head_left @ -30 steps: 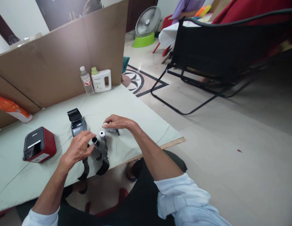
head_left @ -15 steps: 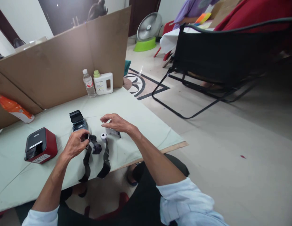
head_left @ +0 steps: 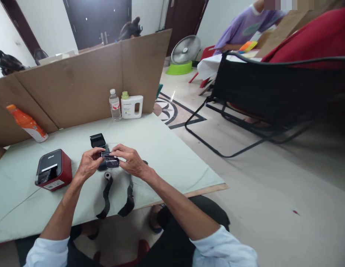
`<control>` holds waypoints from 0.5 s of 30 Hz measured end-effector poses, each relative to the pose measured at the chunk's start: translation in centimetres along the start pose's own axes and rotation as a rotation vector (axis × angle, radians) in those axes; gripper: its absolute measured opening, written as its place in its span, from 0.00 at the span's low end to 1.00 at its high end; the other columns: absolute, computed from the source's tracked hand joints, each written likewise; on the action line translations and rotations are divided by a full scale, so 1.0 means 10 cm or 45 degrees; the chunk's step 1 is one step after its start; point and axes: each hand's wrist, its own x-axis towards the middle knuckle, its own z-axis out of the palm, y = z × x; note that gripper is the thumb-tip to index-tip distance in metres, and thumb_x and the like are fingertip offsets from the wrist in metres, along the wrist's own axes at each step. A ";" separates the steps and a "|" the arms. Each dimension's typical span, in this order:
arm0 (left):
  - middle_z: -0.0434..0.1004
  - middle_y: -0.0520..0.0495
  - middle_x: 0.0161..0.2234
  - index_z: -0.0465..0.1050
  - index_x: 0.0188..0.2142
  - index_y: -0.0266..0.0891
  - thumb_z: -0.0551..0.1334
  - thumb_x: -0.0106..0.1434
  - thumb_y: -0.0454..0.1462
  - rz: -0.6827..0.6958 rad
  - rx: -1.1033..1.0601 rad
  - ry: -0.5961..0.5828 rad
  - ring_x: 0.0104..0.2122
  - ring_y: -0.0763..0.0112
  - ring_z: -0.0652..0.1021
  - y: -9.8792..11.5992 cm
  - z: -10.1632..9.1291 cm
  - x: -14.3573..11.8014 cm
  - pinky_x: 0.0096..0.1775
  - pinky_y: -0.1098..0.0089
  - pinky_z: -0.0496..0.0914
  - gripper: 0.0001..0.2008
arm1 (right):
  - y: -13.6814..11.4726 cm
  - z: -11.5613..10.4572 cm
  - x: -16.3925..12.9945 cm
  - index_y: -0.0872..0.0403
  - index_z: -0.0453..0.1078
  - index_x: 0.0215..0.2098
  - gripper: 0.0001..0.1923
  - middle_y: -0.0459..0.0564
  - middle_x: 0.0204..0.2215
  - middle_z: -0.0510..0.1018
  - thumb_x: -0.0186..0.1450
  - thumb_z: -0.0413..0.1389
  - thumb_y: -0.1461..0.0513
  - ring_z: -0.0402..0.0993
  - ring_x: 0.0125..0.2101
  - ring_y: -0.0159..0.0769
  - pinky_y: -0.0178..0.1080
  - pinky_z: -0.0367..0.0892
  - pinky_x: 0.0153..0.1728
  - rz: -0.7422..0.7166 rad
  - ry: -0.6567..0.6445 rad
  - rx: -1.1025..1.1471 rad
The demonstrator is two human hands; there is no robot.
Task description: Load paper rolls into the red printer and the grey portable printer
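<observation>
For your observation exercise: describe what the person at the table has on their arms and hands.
Both hands, left hand and right hand, are bare: no gloves, rings or watch visible. Pale blue sleeves are pushed up past the elbows, leaving the forearms uncovered.

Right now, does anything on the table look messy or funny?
Yes. Black ribbon has unwound from its spool and trails over the table edge. The left hand and right hand hold a dark roll above it. An orange bottle leans tilted.
</observation>
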 end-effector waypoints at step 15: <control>0.85 0.46 0.40 0.81 0.42 0.39 0.60 0.54 0.29 0.177 0.626 0.074 0.37 0.67 0.81 -0.58 -0.28 0.40 0.42 0.67 0.77 0.17 | 0.25 0.33 0.22 0.52 0.82 0.45 0.14 0.53 0.42 0.83 0.70 0.55 0.69 0.80 0.39 0.37 0.39 0.74 0.45 0.287 -0.159 0.017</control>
